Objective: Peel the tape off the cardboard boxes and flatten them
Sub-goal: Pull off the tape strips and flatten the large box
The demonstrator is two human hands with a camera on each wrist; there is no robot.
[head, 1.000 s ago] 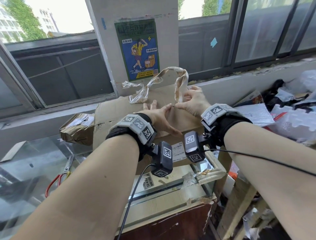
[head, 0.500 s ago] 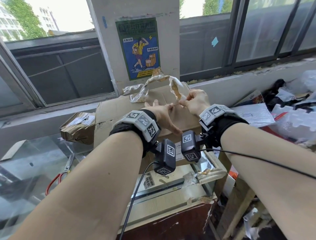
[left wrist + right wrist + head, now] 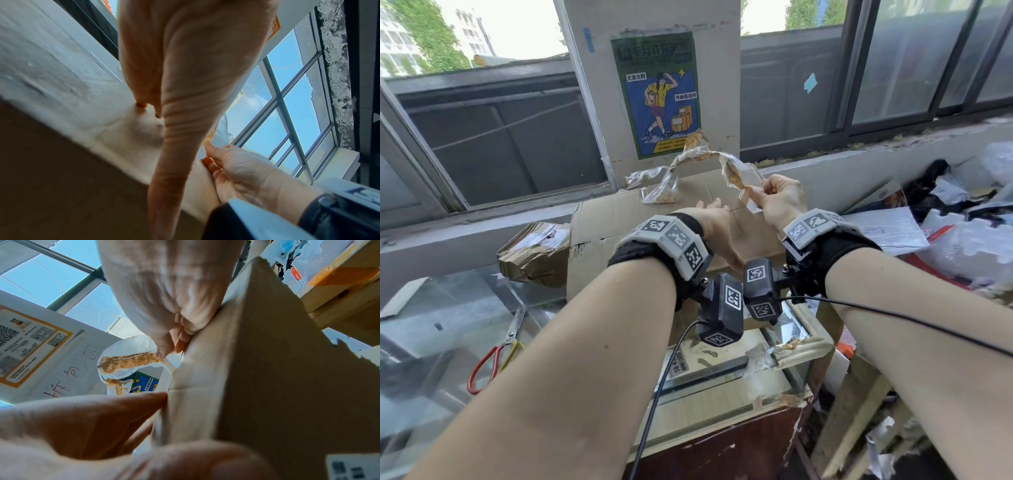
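A large brown cardboard box (image 3: 613, 236) lies on a glass-topped cabinet below the window. My left hand (image 3: 717, 214) presses on its top panel with straight fingers; the left wrist view shows the fingertips (image 3: 142, 104) against the cardboard (image 3: 61, 170). My right hand (image 3: 755, 197) is raised just above the box's right side and pinches one end of a long clear tape strip (image 3: 698, 156) with torn brown fibre stuck to it. The strip loops up and back down to the box's far edge. In the right wrist view the pinching fingers (image 3: 164, 352) hold the tape (image 3: 129, 361) beside the box (image 3: 257, 386).
A crumpled taped parcel (image 3: 530, 253) sits left of the box. Red-handled scissors (image 3: 493, 353) lie on the glass top (image 3: 431, 325) at the left. Plastic wrap, foam and papers (image 3: 945, 233) pile up on the right. A poster (image 3: 657, 92) hangs on the pillar behind.
My right hand has risen and drawn right, pulling the tape end off the box top. The tape loop has shifted with it. My left hand has stayed pressed on the box.
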